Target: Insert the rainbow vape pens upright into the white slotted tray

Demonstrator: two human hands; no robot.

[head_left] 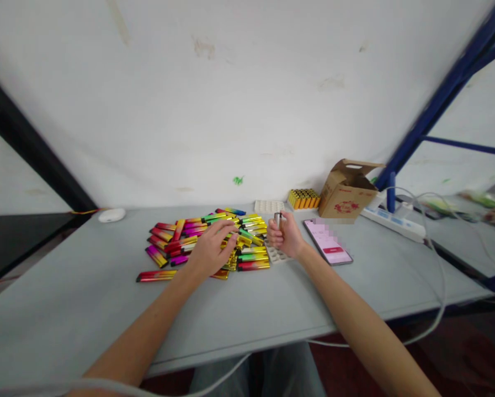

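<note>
- Toward the far edge of the table (239, 320), left of its middle, lies a loose heap of shiny coloured pieces (183, 241), many of them dark at one end.
- Over the heap's near side is the left hand (211, 251), fingers slightly bent and partly apart; from where I stand I cannot tell whether they grip anything.
- To the right of the heap, the right hand (286, 234) has its fingers clamped round a small silver-topped piece (277, 219), held roughly upright with its top poking out of the fist.
- For steady handling, I'd want that grip snug but light, thumb braced along the side, so the narrow thing neither slips nor turns.
- As for the left fingers, best to take from the loose outer side of the heap; tugging at the middle could send pieces sliding toward the table's near edge.
- Partly hidden below the right hand lies a pale dimpled tray (277, 255); carrying that hand a little high should spare it a knock.
- Farther toward the table's right edge lies a phone (329, 242), close enough that small, tidy movements seem wise.
</note>
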